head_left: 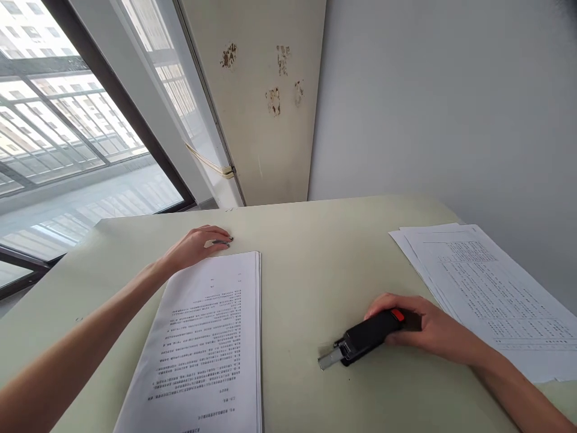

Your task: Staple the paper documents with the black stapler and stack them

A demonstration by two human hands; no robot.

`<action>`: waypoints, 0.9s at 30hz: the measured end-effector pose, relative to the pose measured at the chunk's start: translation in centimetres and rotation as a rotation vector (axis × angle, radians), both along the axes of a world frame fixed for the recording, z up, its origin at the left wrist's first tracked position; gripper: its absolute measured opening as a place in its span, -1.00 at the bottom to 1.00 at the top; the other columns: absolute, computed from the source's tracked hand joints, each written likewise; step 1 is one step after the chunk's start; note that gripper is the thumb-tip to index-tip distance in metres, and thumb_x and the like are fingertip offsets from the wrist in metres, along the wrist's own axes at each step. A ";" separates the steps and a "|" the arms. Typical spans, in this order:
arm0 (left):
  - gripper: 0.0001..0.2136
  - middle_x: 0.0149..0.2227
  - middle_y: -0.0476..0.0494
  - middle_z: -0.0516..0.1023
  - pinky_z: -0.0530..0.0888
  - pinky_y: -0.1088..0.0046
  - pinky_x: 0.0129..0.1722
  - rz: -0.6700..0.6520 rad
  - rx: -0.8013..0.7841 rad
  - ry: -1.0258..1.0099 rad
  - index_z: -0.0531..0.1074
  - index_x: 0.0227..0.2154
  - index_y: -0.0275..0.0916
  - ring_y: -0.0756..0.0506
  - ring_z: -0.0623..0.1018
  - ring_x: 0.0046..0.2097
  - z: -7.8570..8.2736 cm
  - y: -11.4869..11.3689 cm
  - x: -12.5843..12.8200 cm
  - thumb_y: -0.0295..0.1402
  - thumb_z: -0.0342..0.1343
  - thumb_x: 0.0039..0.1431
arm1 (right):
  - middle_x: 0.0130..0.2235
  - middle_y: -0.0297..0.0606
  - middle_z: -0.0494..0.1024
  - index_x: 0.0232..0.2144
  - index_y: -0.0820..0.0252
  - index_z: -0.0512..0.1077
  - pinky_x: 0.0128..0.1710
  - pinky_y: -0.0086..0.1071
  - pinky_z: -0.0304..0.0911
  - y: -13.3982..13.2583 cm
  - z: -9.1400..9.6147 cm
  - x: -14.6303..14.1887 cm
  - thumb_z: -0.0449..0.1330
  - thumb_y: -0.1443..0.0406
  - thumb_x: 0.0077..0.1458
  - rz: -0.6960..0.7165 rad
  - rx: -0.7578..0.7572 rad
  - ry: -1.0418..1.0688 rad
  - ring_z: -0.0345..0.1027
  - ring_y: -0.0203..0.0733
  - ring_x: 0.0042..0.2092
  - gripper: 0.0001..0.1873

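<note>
My right hand (406, 322) is closed around the rear of a black stapler (372, 334) with a red button. A metal tray (331, 357) sticks out of the stapler's front end, close above the table. My left hand (202, 246) reaches just past the far edge of a thick stack of printed paper (207, 337). Between its thumb and fingers is a small dark grey strip (220, 242), perhaps staples, too small to make out fully. The stack lies to the left of the stapler, its print upside down to me.
Several loose printed sheets (487, 288) lie overlapping on the right, beneath my right forearm. The pale green table (311, 258) meets a grey wall (442, 108) and a stained cream panel (265, 144) at the back. A window (67, 114) is at the left.
</note>
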State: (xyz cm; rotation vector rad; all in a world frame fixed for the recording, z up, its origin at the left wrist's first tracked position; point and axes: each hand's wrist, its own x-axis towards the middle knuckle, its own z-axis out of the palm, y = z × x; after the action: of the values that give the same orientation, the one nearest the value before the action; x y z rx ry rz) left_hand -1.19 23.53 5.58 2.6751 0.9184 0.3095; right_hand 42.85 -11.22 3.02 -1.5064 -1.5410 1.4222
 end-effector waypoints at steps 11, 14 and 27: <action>-0.61 0.06 -0.01 0.70 0.54 0.16 0.14 -0.001 0.018 -0.027 0.68 -0.12 0.06 -0.22 0.66 0.07 1.0 -1.4 -2.4 0.16 0.14 0.32 | -0.05 -0.30 0.70 -0.04 -0.09 0.62 -0.02 -0.22 0.37 0.6 -1.2 -3.3 0.40 -0.02 0.21 -0.253 0.149 -0.103 0.51 0.01 -0.04 -0.66; -0.61 0.06 -0.09 0.68 0.53 0.13 0.14 0.066 0.093 -0.128 0.67 -0.08 0.00 -0.22 0.65 0.06 2.4 -2.7 -1.4 0.12 0.13 0.35 | -0.04 -0.35 0.70 -0.03 -0.13 0.62 0.01 -0.26 0.37 0.8 -1.2 -3.6 0.42 -0.04 0.19 -0.325 0.164 -0.107 0.52 -0.02 -0.02 -0.65; -0.81 -0.14 -0.02 0.71 0.59 0.40 -0.14 0.080 -0.129 -0.336 0.61 -0.12 -0.09 -0.08 0.68 -0.14 1.7 -17.2 11.7 -0.22 0.10 0.49 | -0.04 -0.36 0.72 -0.03 -0.12 0.62 -0.02 -0.27 0.41 0.9 -1.1 -3.8 0.39 -0.09 0.19 -0.367 0.204 -0.151 0.56 -0.01 -0.03 -0.61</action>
State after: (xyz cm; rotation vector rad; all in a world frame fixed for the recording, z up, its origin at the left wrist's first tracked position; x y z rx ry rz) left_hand 10.55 6.36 7.27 2.3753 0.9044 0.6705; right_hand 39.09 -10.35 1.97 -1.6931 -1.3577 0.9353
